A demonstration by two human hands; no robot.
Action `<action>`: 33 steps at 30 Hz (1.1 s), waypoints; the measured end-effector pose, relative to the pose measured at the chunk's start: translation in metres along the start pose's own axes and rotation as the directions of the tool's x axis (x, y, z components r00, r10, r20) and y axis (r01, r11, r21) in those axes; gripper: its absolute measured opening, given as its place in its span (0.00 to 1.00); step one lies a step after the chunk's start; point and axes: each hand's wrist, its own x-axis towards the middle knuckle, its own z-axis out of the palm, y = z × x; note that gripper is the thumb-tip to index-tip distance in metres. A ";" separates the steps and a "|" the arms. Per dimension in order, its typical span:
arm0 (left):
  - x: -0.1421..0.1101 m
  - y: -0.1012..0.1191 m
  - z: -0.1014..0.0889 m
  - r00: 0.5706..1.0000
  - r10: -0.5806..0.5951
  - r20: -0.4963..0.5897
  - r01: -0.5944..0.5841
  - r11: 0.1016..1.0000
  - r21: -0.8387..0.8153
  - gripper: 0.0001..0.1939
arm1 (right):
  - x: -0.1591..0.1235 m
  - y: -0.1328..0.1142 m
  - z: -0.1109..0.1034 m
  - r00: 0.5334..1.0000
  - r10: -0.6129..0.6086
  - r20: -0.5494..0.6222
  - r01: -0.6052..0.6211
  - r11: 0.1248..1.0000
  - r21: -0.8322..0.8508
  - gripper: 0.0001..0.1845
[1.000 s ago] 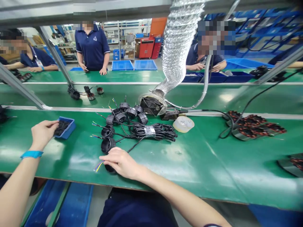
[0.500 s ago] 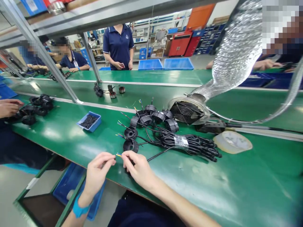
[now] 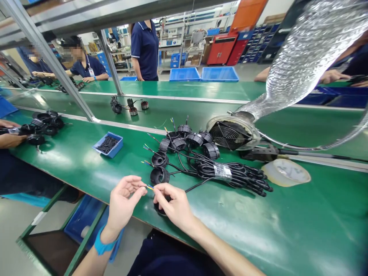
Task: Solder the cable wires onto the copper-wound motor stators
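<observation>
My left hand (image 3: 125, 201) is closed in a pinch at the tips of the coloured wires (image 3: 150, 187), on a small black tube-like piece mostly hidden by the fingers. Close beside it, my right hand (image 3: 174, 205) grips the same blue and yellow wires between thumb and fingers. A black round cap (image 3: 161, 209) sits partly hidden under my right hand. Beyond, several like black caps (image 3: 159, 175) lie with wire ends sticking out leftward. Their black cables (image 3: 241, 178) run right into a taped bundle. A blue bin (image 3: 116, 148) of small black pieces stands to the left.
A fan (image 3: 230, 134) on a silver duct (image 3: 299, 57) stands behind the caps. A translucent tape roll (image 3: 287, 172) lies right of the cables. At far left, a co-worker's hands (image 3: 10, 140) hold black parts. A metal post (image 3: 63, 73) rises behind the bin.
My left hand has come from the blue bin over to the wires in my right hand. The view has swung left. The standing person across the bench has turned sideways.
</observation>
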 end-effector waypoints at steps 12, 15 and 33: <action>-0.003 0.004 -0.002 1.000 -0.006 0.009 0.006 0.999 0.032 0.14 | -0.002 0.000 -0.001 0.999 -0.034 -0.005 0.034 0.998 -0.048 0.14; -0.004 0.004 -0.002 1.000 -0.020 0.012 0.020 0.999 0.030 0.14 | -0.002 0.001 -0.001 0.998 -0.060 -0.002 0.060 0.995 -0.082 0.13; -0.007 0.005 -0.004 0.998 -0.069 -0.004 0.069 0.997 -0.038 0.13 | -0.003 0.002 -0.002 0.974 -0.227 -0.004 0.222 0.957 -0.186 0.10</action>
